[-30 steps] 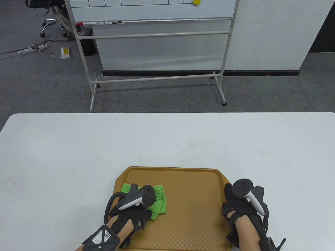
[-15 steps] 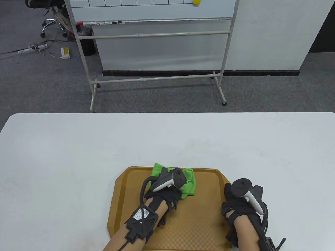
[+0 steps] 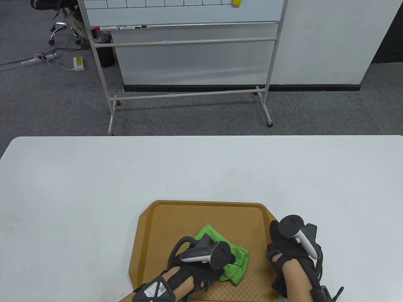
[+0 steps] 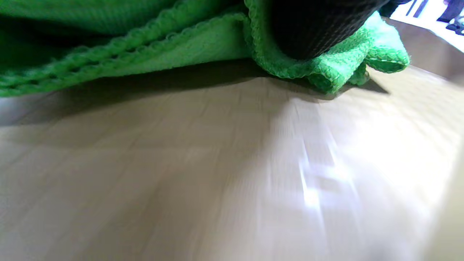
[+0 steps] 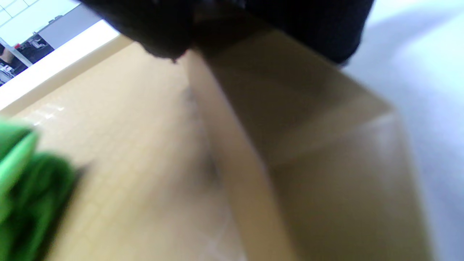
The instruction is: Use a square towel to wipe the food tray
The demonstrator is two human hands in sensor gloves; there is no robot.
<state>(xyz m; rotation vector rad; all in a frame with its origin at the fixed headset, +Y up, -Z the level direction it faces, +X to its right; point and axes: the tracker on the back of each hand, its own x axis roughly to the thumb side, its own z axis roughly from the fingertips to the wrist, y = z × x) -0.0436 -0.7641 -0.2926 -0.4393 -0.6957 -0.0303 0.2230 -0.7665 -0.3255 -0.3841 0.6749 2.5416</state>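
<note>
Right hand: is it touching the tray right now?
Touching. In the table view the right hand lies over the tray's right rim, and the right wrist view shows gloved fingers against that rim.

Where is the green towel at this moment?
In the table view the green towel lies on the tray, near its front right, under the left hand.

Bright green towel point(image 3: 235, 263) with looped, ribbed weave, just beyond and to the right of left hand point(image 3: 201, 267), which wears a black mesh glove. Tray point(image 3: 189, 217) under it is orange-brown with a fine grid texture. Right hand point(image 3: 291, 251) also in a black glove; tracker on it is black and white. Table point(image 3: 94, 176) around both hands is plain white.
</note>
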